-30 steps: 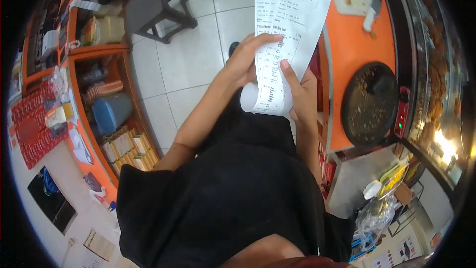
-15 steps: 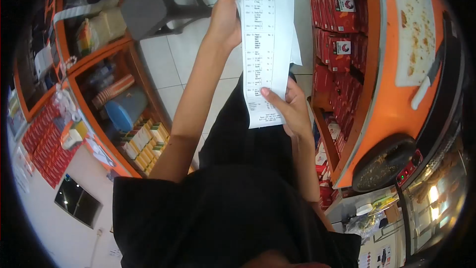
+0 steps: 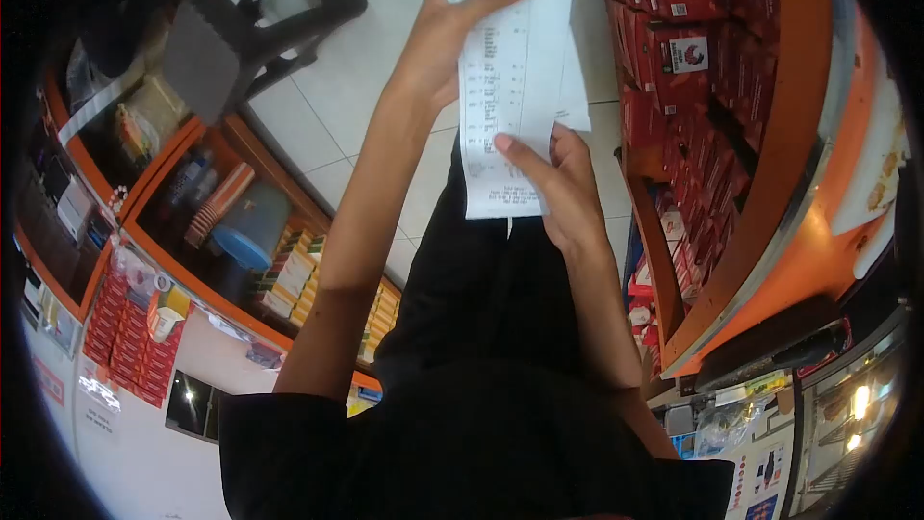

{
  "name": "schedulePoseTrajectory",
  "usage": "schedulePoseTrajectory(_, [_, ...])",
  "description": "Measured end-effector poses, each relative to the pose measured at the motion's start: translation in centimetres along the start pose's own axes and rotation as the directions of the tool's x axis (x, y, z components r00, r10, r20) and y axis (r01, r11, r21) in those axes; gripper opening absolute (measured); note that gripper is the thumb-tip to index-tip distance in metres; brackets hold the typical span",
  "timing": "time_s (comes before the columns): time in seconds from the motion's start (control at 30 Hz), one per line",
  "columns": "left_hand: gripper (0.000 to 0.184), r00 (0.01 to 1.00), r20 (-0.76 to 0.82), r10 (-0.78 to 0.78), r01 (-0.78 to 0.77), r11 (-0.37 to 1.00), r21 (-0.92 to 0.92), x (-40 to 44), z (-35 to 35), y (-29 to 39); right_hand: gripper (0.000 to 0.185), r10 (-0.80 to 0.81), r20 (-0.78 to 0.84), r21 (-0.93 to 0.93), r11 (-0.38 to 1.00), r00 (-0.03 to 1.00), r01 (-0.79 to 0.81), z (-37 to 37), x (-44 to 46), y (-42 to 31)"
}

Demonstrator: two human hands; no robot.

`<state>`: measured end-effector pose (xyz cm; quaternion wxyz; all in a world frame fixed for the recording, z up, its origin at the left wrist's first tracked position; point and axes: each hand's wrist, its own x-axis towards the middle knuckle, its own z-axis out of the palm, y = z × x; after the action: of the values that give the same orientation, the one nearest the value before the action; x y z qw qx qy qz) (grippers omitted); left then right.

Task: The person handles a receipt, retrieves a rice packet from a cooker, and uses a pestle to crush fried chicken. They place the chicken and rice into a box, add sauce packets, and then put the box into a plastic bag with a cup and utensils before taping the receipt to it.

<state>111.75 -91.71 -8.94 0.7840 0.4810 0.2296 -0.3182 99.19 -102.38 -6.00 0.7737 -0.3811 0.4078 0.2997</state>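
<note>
A long white printed receipt hangs lengthwise in front of me, its upper end running out of view. My left hand grips its left edge near the top, thumb stretched across the print and fingers behind the paper. Lower down, my right hand pinches the receipt from the right, with the thumb on the print near the bottom end. Another layer of white paper shows behind it on the right. The fingers behind the paper are mostly hidden.
On the right, an orange shelf unit holds rows of red boxes. A grey plastic stool stands on the tiled floor at upper left. Along the left, an orange-framed cabinet contains a blue-lidded tub and small boxes.
My left thumb has moved down and further across the receipt. The receipt and my right hand sit slightly higher and left in view. The whole view has shifted, with the stool further left.
</note>
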Motion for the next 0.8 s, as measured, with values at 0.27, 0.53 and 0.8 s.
schedulePoseTrajectory(0.27, [0.041,0.990,0.041,-0.133,0.139,0.964,-0.226,2.1,0.6,-1.7,0.041,-0.152,-0.016,-0.120,0.982,0.988,0.149,-3.1,1.1,-0.7])
schedulePoseTrajectory(0.53, [0.041,0.999,0.014,-0.032,0.034,0.985,-0.169,3.0,0.6,-1.3,0.040,-0.123,0.068,-0.219,0.966,0.990,0.135,-5.3,1.5,-1.9])
schedulePoseTrajectory(0.8, [0.044,1.000,-0.014,-0.027,0.022,0.966,-0.259,3.1,-0.9,-1.8,0.041,-0.041,0.023,-0.288,0.956,0.999,0.046,-4.1,1.7,-2.1])
